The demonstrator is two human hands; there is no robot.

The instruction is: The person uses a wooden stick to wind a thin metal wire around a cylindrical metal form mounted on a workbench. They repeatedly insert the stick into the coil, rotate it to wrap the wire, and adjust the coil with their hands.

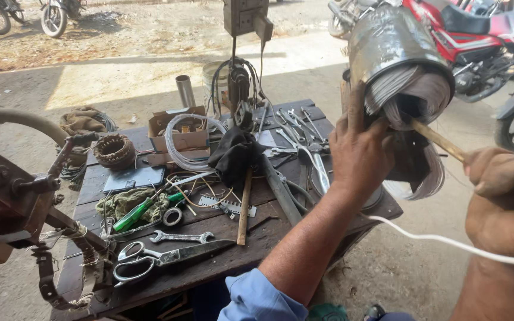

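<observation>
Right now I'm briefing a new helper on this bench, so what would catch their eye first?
The metal motor housing at upper right, with copper-coloured winding spilling from its open end. The left hand steadies it while the right hand pushes a wooden stick into the coils. Next, the wooden table strewn with tools, large scissors at its near edge.

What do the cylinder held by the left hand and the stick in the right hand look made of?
Cylinder: dull grey metal shell, going by its sheen, with pale wire-like strands spilling from the end. Stick: probably wood, tan and matte.
</observation>
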